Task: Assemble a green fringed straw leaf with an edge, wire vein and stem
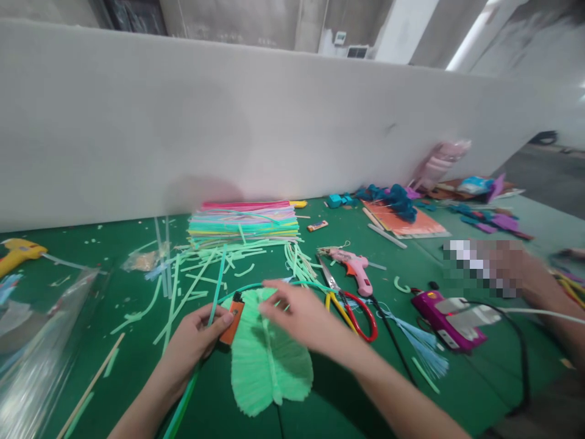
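Note:
My left hand (200, 332) is closed, its thumb pressed on the side of an orange lighter (232, 320). A thin teal-green stem (220, 274) also passes through this hand and comes out below the wrist. Just right of the lighter, a light green pleated leaf (253, 366) with a pale midrib lies on the table. My right hand (292, 311) hovers over the leaf's upper part, casting a shadow on it. Its thumb and fingers are bent but apart, with nothing visible between them. Behind these fingers, a thin green strand curves to the right.
Bundled coloured pipe cleaners (242, 225) lie near the white partition (183, 134), with green offcuts around. On the right are red-handled scissors (365, 323), a pink glue gun (356, 268) and a purple power strip (445, 320). Another person's hand (507, 268) is beyond. A yellow glue gun (21, 253) sits left.

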`<state>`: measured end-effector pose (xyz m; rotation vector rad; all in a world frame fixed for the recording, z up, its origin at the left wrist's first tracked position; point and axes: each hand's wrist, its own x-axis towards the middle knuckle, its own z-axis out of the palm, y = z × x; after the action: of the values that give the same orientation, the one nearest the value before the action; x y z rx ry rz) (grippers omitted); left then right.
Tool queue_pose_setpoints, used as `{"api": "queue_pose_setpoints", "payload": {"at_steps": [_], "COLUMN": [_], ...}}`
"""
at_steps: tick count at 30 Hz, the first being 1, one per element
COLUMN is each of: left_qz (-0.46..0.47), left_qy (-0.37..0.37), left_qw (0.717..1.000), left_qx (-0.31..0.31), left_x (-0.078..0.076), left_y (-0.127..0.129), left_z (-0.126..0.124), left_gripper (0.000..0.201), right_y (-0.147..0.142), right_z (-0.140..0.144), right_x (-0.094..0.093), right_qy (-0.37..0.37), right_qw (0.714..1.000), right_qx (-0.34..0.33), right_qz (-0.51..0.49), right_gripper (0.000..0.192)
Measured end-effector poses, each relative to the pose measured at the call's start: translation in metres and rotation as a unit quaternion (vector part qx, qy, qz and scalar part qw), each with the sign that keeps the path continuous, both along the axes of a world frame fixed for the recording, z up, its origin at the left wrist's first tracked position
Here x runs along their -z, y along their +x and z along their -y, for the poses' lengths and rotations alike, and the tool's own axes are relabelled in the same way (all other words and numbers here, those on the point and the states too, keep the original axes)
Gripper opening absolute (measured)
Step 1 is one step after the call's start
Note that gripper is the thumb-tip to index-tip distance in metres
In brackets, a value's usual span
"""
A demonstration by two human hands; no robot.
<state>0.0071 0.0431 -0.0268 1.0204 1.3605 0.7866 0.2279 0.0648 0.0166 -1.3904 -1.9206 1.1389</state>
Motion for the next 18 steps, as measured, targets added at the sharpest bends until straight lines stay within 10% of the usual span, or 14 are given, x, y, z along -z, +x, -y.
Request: {"api": "queue_pose_setpoints", "payload": {"at_steps": [3,6,11,18], "left_qz": [0.006,-0.006,-0.004,0.005], "left_qy": [-0.004,-0.006,-0.014,-0.018], "left_qw": [1.000,1.000,1.000,1.000], "left_qx": [-0.013,-0.001,0.017,0.017], "left_x": [-0.003,-0.005,0.001,0.000], "left_y": [0.001,0.002,-0.002,-0.001], "left_z": [0.001,0.001,0.000,-0.001], "left_gripper": [0.047,0.048,0.047,0.043], "right_y": [0.056,0.113,0.165,0.179], "right_z": [-0.044,-0.100,-0.160,-0.173], "right_x": [-0.037,-0.053,-0.023,0.016], "right_qy": [0.071,0.135,0.067,0.039], "right_qw": [0.983,0.906,0.893,0.910], "right_qx": [0.049,0.116,0.088,0.034], "right_qz": [0.164,0.385,0.437,0.412], "right_gripper": [0.036,0.021,0.017,0.009]}}
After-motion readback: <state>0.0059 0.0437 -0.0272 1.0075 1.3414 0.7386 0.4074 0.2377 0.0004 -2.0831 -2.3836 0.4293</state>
